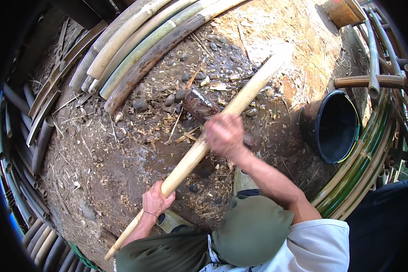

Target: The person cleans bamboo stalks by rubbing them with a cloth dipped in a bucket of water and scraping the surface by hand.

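Observation:
A pale bamboo pole (186, 166) slants across in front of me, from the lower left up to the bright ground at the upper right. My left hand (158, 199) is wrapped round its lower part. Farther up, my right hand (224, 133) is curled closed over the pole, somewhat smeared by motion. Whether anything lies between its palm and the pole is hidden. Just beyond the right hand, a dark wet, fibrous brown piece (199, 105) lies on the ground against the pole.
Several bamboo poles (140, 54) lie side by side at the far left. A black bucket (313, 127) stands tilted at the right, near stacked green bamboo (367, 167). More dark poles line the left edge. Stones (140, 105) and shavings litter the dirt. My knee (254, 226) is close below the pole.

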{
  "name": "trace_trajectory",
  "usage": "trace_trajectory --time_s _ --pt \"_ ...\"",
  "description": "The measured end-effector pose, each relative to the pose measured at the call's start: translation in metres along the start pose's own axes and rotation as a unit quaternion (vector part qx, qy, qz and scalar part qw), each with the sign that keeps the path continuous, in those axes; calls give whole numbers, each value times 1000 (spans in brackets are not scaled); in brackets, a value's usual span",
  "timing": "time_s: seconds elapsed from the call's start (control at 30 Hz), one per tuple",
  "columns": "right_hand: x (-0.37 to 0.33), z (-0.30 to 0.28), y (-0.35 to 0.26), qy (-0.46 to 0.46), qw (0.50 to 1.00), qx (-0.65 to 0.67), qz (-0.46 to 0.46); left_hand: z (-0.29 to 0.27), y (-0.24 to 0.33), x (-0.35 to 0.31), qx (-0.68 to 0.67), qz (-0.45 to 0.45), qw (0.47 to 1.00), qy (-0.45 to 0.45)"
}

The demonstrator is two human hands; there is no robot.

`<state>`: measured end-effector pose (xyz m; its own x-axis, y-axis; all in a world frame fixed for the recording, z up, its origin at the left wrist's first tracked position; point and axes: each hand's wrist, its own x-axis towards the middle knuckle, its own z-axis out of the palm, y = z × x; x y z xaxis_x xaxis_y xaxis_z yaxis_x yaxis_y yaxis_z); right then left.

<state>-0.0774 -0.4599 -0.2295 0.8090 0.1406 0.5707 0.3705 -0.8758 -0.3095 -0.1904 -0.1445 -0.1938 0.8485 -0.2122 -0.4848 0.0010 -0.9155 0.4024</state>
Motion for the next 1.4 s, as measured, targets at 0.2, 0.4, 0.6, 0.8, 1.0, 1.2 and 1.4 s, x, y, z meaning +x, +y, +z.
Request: trace_trajectory --time_s 0.2,0.4,0.6,0.8,1.0,1.2,1.4 --pt "65 -27 220 -3 957 -187 221 -14 18 18 33 -3 991 -131" --pt "-12 -20 -33 -52 991 105 62 -65 81 54 98 19 967 -234" --pt "64 -25 236 44 974 -165 151 25 132 79 62 11 996 67" --pt "61 -4 181 4 970 -122 213 28 125 81 33 -26 994 103" --pt "10 -22 47 -31 996 55 59 12 118 89 -2 -57 998 8" --pt "98 -50 341 -27 919 -77 385 -4 125 113 -55 -46 992 -104" --pt "36 -11 98 -14 982 -40 184 -18 104 123 -158 -55 956 -241"
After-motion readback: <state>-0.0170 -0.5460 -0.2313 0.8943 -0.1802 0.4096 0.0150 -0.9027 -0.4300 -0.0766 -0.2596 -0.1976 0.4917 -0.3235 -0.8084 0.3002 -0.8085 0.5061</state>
